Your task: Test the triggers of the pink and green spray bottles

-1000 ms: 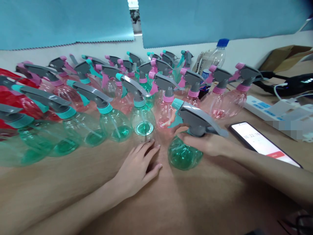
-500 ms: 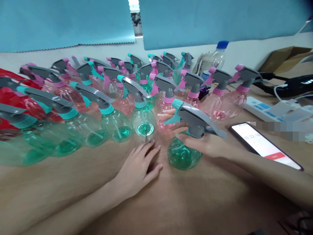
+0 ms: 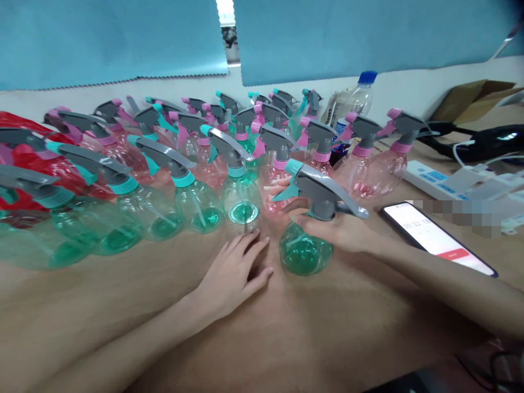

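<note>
My right hand (image 3: 335, 229) is wrapped round the neck of a green spray bottle (image 3: 305, 254) with a grey trigger head (image 3: 317, 188) and teal nozzle; the bottle stands on the brown table (image 3: 286, 338). My left hand (image 3: 235, 270) lies flat on the table just left of it, fingers stretched out, holding nothing. Its fingertips are close to another green spray bottle (image 3: 242, 199) in the front row.
Several green and pink spray bottles crowd the table's back and left. A phone (image 3: 436, 237) with a lit screen lies at the right. Behind it are a white power strip (image 3: 434, 180), cables, a water bottle (image 3: 352, 101) and a cardboard box (image 3: 470, 95).
The view has shifted slightly. My right hand has kept its hold on the green bottle and tilted its head a little left. My left hand has stayed flat.
</note>
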{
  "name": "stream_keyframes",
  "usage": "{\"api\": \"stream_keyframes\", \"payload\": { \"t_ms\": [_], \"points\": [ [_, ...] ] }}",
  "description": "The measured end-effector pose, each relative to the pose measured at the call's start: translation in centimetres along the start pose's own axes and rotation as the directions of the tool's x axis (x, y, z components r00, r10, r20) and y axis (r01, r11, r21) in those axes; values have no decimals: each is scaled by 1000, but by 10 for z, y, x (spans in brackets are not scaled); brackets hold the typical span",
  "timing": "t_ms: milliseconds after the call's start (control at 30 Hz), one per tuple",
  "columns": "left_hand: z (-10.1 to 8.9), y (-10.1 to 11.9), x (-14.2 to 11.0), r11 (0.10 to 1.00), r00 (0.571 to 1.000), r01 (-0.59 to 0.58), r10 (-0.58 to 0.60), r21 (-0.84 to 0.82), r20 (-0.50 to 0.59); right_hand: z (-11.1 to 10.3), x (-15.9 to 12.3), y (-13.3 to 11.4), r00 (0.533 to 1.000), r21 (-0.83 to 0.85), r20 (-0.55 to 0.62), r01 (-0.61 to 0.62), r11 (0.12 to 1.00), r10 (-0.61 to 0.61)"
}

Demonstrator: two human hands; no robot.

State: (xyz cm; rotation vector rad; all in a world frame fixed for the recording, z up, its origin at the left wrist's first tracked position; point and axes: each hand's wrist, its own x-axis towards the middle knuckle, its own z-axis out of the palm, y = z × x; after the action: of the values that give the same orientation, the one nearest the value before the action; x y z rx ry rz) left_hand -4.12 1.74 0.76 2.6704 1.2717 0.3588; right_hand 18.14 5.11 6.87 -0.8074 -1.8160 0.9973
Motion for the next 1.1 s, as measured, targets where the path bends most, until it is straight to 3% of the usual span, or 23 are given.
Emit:
{"api": "stream_keyframes", "payload": {
  "t_ms": [133,300,467,600,800,1100],
  "points": [
    [-5,6,-2,989,1000,25,-27,-145,-12,5,0,-1,1000,33,-15,14,999,-13],
    [-16,19,-13,959,991,20,-57,-284,-122,25,1,-7,998,17,-12,62,998,-62],
    [-32,22,-37,941,980,31,-95,-336,-175,64,9,-21,981,5,91,170,985,-170],
    [-43,16,-69,926,966,101,-178,-363,-186,102,16,-33,985,4,82,151,988,-151],
    [-52,0,-121,919,899,225,-324,-325,-294,162,28,-49,988,-18,114,105,994,-102],
    [-68,-33,-184,880,755,392,-475,-269,-452,245,59,-76,953,-8,173,255,967,-250]
  ]
}}
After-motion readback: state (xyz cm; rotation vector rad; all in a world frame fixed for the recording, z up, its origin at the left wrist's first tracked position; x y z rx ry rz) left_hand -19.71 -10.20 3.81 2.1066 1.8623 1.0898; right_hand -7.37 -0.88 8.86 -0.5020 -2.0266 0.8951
